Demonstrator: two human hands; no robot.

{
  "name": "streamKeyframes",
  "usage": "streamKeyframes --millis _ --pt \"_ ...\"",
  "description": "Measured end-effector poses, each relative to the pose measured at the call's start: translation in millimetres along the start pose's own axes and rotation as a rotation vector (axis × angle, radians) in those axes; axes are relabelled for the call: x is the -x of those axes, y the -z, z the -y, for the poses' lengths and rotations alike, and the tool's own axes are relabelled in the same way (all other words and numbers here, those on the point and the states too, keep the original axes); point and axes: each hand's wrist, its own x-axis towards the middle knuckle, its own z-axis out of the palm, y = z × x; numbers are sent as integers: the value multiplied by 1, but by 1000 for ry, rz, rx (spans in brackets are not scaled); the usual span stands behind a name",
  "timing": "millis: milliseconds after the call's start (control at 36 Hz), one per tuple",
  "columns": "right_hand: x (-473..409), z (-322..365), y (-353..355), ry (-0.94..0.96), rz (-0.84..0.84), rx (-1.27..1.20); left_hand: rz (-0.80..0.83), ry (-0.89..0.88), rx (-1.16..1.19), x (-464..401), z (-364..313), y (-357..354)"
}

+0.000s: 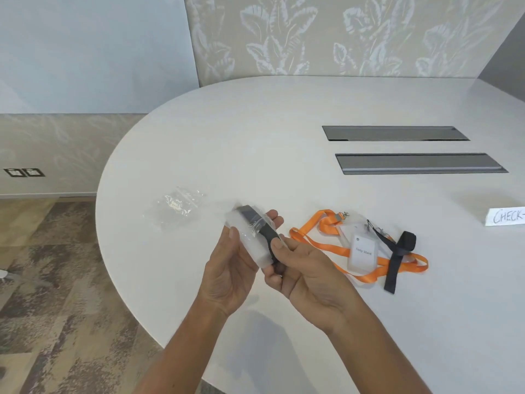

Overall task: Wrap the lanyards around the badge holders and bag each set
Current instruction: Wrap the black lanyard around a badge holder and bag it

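Above the near part of the white table (284,137), both my hands hold a clear badge holder (250,237) with a black lanyard (265,234) wound around it. My left hand (230,268) grips its left side, thumb on top. My right hand (301,271) pinches the black strap at its right edge. To the right on the table lie an orange lanyard (335,248), a second badge holder (362,254) with a name card, and another black lanyard (397,251) across them. Crumpled clear bags (176,207) lie to the left.
Two grey cable hatches (395,133) (420,163) are set into the table at the back right. A white paper sign (505,216) with handwriting stands at the right edge. The table's curved edge drops to patterned carpet (56,280) on the left.
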Motion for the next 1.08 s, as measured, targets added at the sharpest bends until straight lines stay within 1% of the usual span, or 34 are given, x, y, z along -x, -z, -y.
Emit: streamKeyframes --millis 111,222,361,417,556,639,722,833,889,972,1083 --pt "0 2 3 -30 30 -75 24 -20 -14 -2 1 5" --pt "-2 2 2 -4 -30 -33 44 -18 -26 -2 4 6" --pt "-2 2 -4 5 -172 96 113 -57 -12 -1 4 1" --pt "-1 2 -6 18 -207 104 130 -64 -28 -1 5 0" --pt "0 4 -6 21 -217 119 124 -33 -95 1 6 0" --pt "-1 5 -5 12 -212 138 128 -55 -116 2 4 -3" --pt "-3 3 -3 -1 -243 165 167 -77 -132 5 3 -6" --pt "-6 2 -2 -16 -287 180 103 -37 -137 6 3 -4" --pt "-7 2 -1 -11 -289 176 89 -39 -178 6 4 -3" --pt "-6 2 1 -28 -265 149 86 -59 -251 5 5 -1" --pt "-9 1 2 -31 -249 46 67 -127 -387 3 6 2"
